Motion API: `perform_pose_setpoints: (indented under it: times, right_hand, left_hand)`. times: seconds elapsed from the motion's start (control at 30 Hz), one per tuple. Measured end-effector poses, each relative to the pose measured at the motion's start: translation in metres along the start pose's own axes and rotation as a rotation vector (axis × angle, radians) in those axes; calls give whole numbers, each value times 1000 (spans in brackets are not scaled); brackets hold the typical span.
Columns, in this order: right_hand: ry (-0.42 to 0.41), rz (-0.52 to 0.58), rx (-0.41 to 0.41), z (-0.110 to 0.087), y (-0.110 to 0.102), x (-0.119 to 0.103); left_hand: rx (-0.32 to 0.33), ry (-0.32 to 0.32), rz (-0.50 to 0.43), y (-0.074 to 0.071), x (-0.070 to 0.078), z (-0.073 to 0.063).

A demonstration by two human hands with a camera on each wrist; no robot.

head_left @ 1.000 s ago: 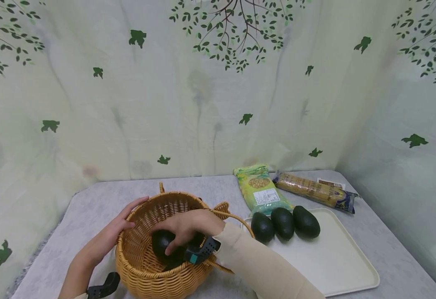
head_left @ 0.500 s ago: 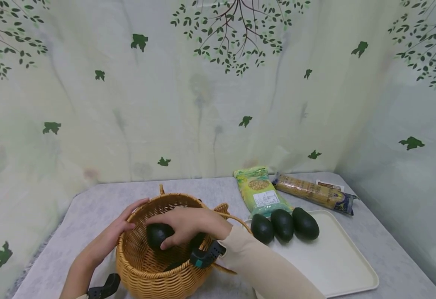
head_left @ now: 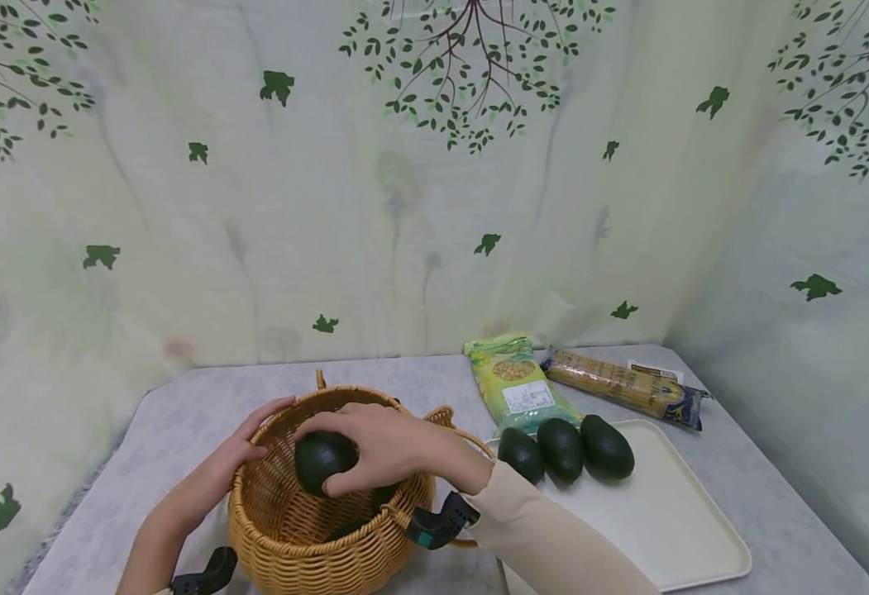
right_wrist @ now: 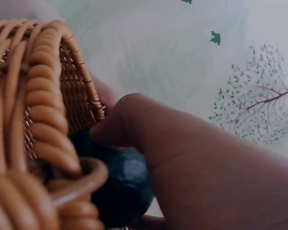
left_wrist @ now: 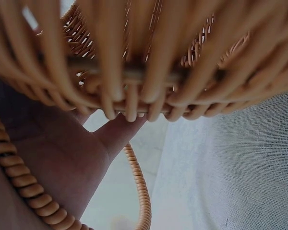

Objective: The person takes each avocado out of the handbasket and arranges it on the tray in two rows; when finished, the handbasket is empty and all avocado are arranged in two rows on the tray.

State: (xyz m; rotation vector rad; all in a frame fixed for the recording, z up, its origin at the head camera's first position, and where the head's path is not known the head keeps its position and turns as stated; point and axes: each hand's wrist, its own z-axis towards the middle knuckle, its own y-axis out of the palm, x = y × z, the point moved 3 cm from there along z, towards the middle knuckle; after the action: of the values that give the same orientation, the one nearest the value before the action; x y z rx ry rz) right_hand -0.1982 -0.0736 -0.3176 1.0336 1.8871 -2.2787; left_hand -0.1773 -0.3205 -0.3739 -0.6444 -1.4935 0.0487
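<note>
My right hand (head_left: 397,446) grips a dark green avocado (head_left: 324,459) from above, inside the mouth of a round wicker basket (head_left: 307,566). The right wrist view shows the thumb against the held avocado (right_wrist: 127,184), beside the basket's thick twisted rim (right_wrist: 44,98). On the basket's left side, my left hand (head_left: 229,454) holds the rim, with the thumb hooked over it and the fingers along the outside. Lower in the basket, another dark avocado (head_left: 348,529) shows partly; the rest of the basket's floor is hidden by the right hand.
Right of the basket, a cream tray (head_left: 657,529) bears three avocados (head_left: 561,450) in a row along its back edge. Behind it lie a green and yellow bag (head_left: 512,380) and a long pack of pasta (head_left: 616,384). A loop handle (left_wrist: 139,187) hangs off the basket.
My right hand has raised the avocado from deeper in the basket up toward the rim, its wrist moving up and right. The left hand keeps its place on the rim.
</note>
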Motion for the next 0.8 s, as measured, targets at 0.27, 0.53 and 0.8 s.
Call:
perform_pose_setpoints:
  times: [0.27, 0.53, 0.8]
  right_hand:
    - [-1, 92, 61, -13, -3, 3]
    - [-10, 174, 122, -22, -8, 5]
    - [0, 353, 189, -39, -10, 10]
  left_hand:
    - [5, -3, 16, -1, 1, 3]
    - [-4, -15, 7, 0, 1, 4]
    - [-8, -34, -17, -1, 0, 3]
